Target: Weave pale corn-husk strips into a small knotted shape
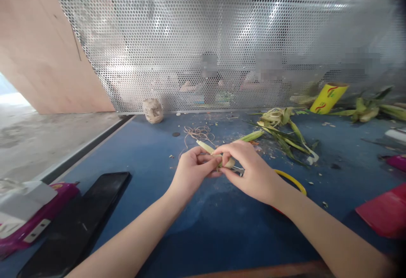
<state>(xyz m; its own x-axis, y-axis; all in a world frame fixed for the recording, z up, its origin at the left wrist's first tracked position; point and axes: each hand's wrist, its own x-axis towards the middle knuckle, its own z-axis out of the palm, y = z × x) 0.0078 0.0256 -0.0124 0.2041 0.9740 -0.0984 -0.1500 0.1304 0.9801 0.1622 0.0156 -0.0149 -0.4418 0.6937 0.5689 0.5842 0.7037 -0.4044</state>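
A pale green rolled piece of corn husk [205, 146] is held between my two hands above the middle of the blue table, one end pointing up and left. My left hand [195, 166] is closed around it, thumb and fingertips pinching. My right hand [249, 168] pinches the same piece from the right, its fingertips meeting the left thumb; the fingers partly hide what lies between them. Beneath my right hand and forearm lies a tool with a yellow handle [293, 181], a bit of metal and some red showing. A loose tangle of thin twine [200, 133] lies just beyond my left hand.
Corn husks [279, 130] are heaped at the back right, near a yellow roll [330, 97]. A wrapped ball [153, 110] stands back left before a perforated metal screen [190, 37]. A black tray [82, 223] and purple box [41, 223] sit left, a red object [385, 210] right.
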